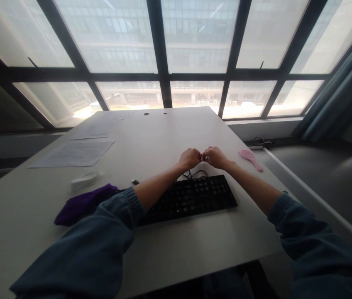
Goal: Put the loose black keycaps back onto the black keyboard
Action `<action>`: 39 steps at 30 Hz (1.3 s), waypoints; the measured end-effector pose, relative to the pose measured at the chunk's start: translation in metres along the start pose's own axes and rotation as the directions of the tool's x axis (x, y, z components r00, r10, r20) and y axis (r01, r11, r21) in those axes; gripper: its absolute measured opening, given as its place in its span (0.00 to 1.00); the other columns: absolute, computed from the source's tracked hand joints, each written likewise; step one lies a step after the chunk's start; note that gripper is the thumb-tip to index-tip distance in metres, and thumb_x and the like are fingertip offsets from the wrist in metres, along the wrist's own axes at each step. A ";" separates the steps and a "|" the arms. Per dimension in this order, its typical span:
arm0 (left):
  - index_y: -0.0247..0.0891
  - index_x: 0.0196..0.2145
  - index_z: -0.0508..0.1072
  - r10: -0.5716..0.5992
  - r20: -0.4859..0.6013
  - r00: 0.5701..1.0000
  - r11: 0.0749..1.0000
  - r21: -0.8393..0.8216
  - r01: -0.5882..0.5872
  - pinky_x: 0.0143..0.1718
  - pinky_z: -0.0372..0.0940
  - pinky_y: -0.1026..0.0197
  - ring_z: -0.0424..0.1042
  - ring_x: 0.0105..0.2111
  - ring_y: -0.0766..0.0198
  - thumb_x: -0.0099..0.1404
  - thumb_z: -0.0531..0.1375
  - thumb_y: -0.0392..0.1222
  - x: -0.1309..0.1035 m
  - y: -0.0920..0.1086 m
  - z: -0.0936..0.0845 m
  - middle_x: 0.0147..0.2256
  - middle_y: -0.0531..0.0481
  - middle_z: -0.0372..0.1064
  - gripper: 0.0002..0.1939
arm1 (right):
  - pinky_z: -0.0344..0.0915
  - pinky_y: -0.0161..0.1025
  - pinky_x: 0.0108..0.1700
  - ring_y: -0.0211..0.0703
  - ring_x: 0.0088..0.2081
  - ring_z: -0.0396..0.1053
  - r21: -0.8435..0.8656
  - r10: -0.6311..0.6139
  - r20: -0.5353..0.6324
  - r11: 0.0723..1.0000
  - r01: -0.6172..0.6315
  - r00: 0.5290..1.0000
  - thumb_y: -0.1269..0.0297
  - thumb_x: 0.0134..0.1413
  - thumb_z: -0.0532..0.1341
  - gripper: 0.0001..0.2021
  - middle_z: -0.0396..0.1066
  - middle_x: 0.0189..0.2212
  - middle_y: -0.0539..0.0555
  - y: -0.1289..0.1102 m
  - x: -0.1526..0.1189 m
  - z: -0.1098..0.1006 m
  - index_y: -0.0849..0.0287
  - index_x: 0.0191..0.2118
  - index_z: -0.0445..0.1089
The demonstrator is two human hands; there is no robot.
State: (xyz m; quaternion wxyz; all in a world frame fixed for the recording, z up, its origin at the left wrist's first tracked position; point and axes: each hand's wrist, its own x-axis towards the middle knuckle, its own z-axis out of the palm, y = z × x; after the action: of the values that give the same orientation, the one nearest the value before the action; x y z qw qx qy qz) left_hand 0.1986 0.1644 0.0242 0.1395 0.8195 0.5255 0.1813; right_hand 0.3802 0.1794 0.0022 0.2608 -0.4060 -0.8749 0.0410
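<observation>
My left hand (190,156) and my right hand (214,157) meet just beyond the back edge of a black keyboard (191,197). Both are closed, fingertips pinched together around something small and pale that I cannot make out. Below them, loops of thin black cable (195,174) lie behind the keyboard. A USB plug (135,182) rests near my left forearm, which covers part of the keyboard's left side. Left of that arm lies a purple cloth pouch (84,203), partly hidden by the sleeve.
The white table (163,257) holds printed papers (73,153) at the left and a white object in clear wrapping (84,180) behind the pouch. A pink hairbrush (250,159) lies near the right edge. Large windows (194,37) stand beyond the table.
</observation>
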 end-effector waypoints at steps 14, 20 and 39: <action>0.44 0.33 0.83 0.208 -0.130 0.970 0.935 -0.265 -0.236 0.45 0.65 0.57 0.72 0.39 0.59 0.60 0.70 0.38 -0.177 0.025 -0.007 0.37 0.53 0.81 0.02 | 0.71 0.42 0.45 0.45 0.41 0.73 0.477 -0.110 -0.053 0.871 0.122 0.993 0.71 0.59 0.66 0.03 0.76 0.38 0.56 -0.115 -0.137 -0.027 0.56 0.36 0.76; 0.44 0.34 0.83 0.141 -0.086 0.986 0.934 -0.317 -0.161 0.45 0.64 0.57 0.70 0.39 0.59 0.61 0.70 0.38 -0.187 0.022 0.012 0.37 0.54 0.81 0.03 | 0.70 0.42 0.46 0.45 0.41 0.74 0.494 -0.086 0.034 0.867 0.058 0.996 0.73 0.58 0.65 0.05 0.77 0.38 0.55 -0.118 -0.140 -0.021 0.56 0.35 0.76; 0.47 0.36 0.85 0.014 0.041 0.999 0.951 -0.310 0.000 0.40 0.65 0.59 0.72 0.37 0.58 0.61 0.68 0.42 -0.181 0.024 0.006 0.33 0.52 0.79 0.05 | 0.56 0.52 0.57 0.46 0.40 0.74 0.373 0.028 0.240 0.920 -0.119 0.970 0.72 0.58 0.66 0.04 0.79 0.34 0.51 -0.117 -0.130 -0.026 0.56 0.35 0.77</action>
State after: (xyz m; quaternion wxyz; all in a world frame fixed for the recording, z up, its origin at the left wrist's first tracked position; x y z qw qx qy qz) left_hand 0.1517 -0.0104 0.0019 0.2769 0.7929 0.4846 0.2446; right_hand 0.3819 0.0029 0.0024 0.2308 -0.3721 -0.8580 0.2684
